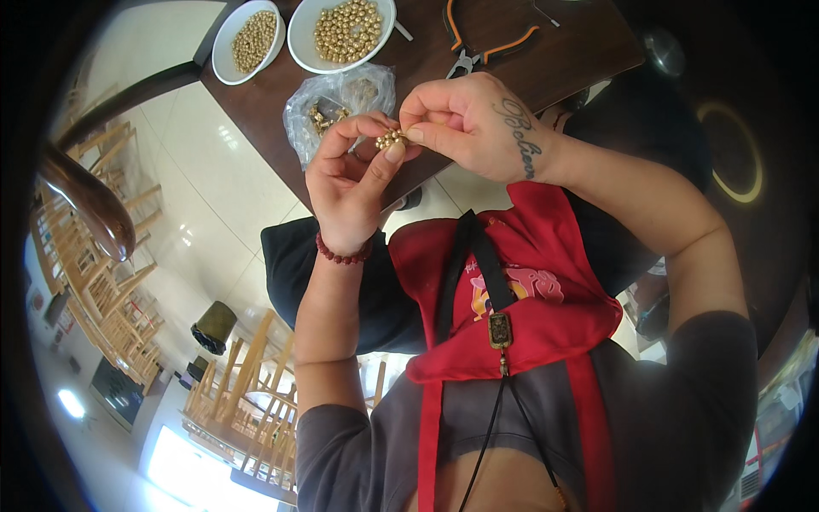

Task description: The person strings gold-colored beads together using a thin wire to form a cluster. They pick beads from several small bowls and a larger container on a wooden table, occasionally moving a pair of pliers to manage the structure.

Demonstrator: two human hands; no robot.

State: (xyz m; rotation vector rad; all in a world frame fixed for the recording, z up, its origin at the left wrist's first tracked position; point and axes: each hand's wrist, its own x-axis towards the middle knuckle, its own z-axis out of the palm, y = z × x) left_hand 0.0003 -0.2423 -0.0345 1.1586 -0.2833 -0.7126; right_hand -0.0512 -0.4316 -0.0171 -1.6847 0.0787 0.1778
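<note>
A small cluster of gold beads (390, 139) is pinched between the thumb and fingers of my left hand (348, 175). Close against its right side, the thumb and forefinger of my right hand (461, 124) are pressed together; whatever thin piece they may grip is too small to make out. Just beyond my left fingers lies a clear plastic bag (300, 109) with gold pieces in it. Farther off stand two white bowls: a smaller bowl (220, 64) of small gold beads and a larger bowl (299, 51) of bigger ones.
The dark wooden table (418, 60) ends near my hands. Orange-and-black pliers (466, 61) lie on it beyond my right hand. A red apron (444, 333) covers my lap. Stacked wooden chairs (226, 418) and a dark bin (213, 327) stand on the tiled floor to the left.
</note>
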